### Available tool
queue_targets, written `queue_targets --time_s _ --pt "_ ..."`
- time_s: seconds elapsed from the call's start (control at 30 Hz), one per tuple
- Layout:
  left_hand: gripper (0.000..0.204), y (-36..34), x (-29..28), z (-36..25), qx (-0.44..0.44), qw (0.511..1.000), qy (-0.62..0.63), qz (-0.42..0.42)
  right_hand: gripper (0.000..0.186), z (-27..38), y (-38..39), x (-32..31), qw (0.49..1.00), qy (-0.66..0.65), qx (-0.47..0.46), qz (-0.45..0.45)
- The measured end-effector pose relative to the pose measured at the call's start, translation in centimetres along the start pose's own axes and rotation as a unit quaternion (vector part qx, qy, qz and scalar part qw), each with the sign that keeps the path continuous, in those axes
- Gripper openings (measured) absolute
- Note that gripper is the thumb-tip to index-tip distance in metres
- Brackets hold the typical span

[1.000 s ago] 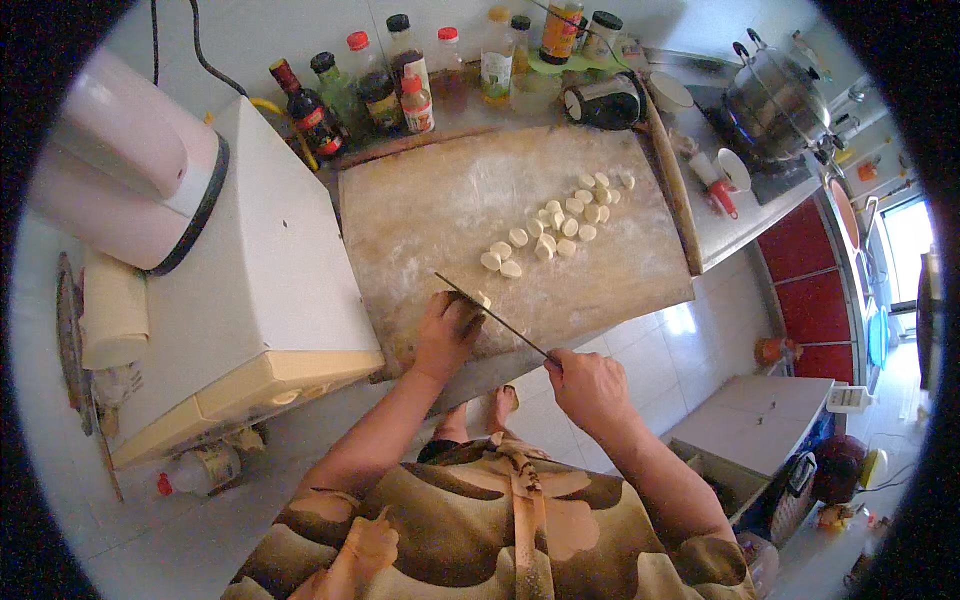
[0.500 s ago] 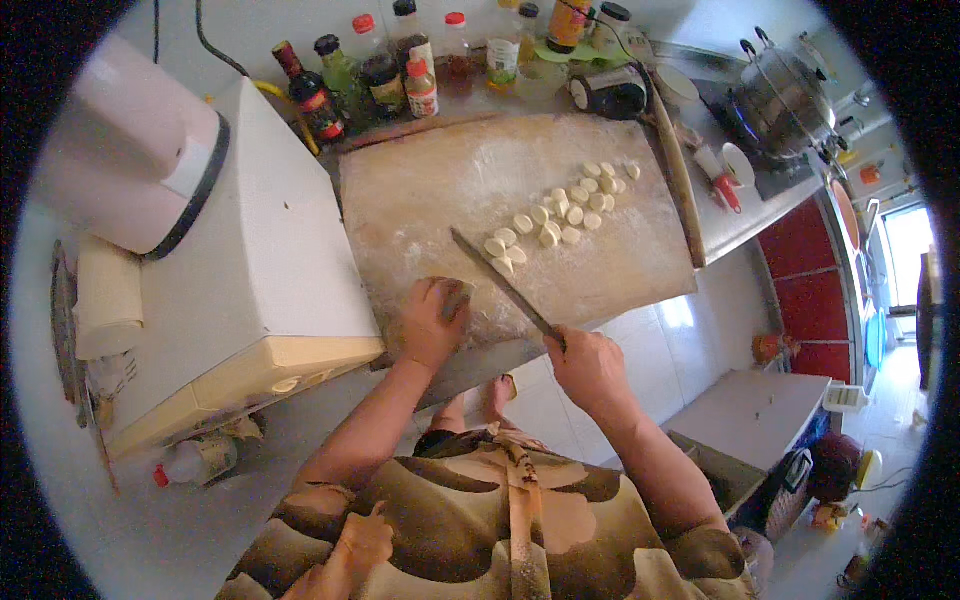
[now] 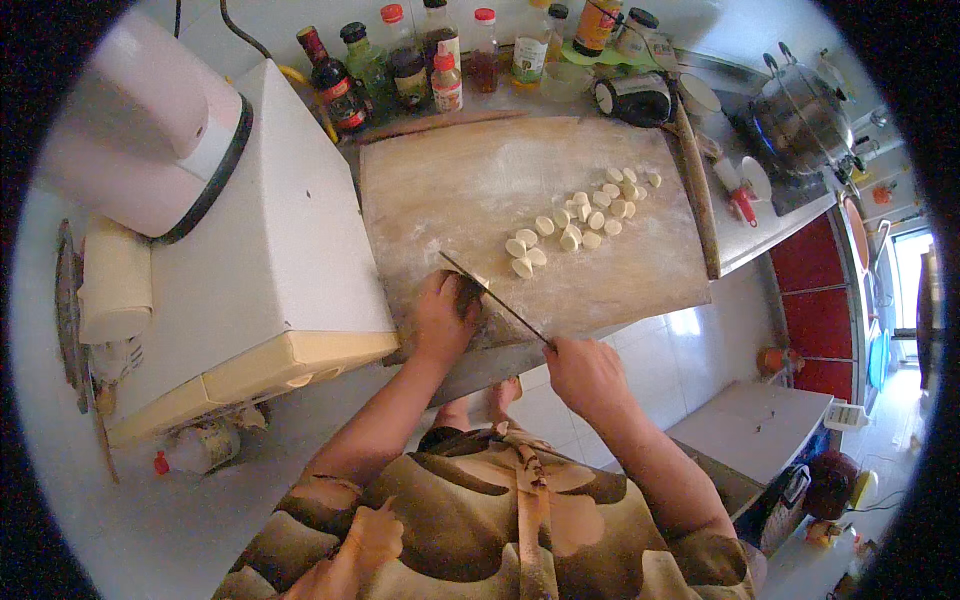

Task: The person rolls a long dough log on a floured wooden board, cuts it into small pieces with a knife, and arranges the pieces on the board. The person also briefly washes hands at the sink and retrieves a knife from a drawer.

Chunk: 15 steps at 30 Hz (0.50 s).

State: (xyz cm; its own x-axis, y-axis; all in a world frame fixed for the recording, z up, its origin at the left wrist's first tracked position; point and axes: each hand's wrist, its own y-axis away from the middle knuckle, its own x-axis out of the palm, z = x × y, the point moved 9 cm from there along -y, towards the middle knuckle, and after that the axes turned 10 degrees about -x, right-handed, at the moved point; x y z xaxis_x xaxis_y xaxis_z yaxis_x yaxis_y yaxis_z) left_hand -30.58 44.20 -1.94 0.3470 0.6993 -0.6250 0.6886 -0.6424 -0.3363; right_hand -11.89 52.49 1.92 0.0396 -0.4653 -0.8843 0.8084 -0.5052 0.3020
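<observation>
labels [image 3: 449, 97] mark bottles [image 3: 486, 62], right fingers [image 3: 572, 352] clench a knife [image 3: 512, 312], left fingers [image 3: 438, 288] curl, hold unclear.

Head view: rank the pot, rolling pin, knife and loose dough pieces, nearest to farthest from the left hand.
1. Knife: blade right beside the left hand.
2. Loose dough pieces: on the board, ahead and right.
3. Rolling pin: along the board's right edge.
4. Pot: far right, beyond the pin.
</observation>
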Motion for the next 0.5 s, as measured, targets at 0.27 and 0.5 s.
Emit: queue_targets --time_s 0.27,0.5 --pt "0.023 0.5 -0.6 -1.5 0.04 0.997 -0.022 0.058 0.026 -1.0 -1.3 -2.0 0.993 -0.074 0.035 -0.088" --pt "0.025 1.3 -0.4 -1.1 0.026 0.997 0.037 0.06 0.023 0.4 1.9 -2.0 0.998 -0.064 0.01 -0.025"
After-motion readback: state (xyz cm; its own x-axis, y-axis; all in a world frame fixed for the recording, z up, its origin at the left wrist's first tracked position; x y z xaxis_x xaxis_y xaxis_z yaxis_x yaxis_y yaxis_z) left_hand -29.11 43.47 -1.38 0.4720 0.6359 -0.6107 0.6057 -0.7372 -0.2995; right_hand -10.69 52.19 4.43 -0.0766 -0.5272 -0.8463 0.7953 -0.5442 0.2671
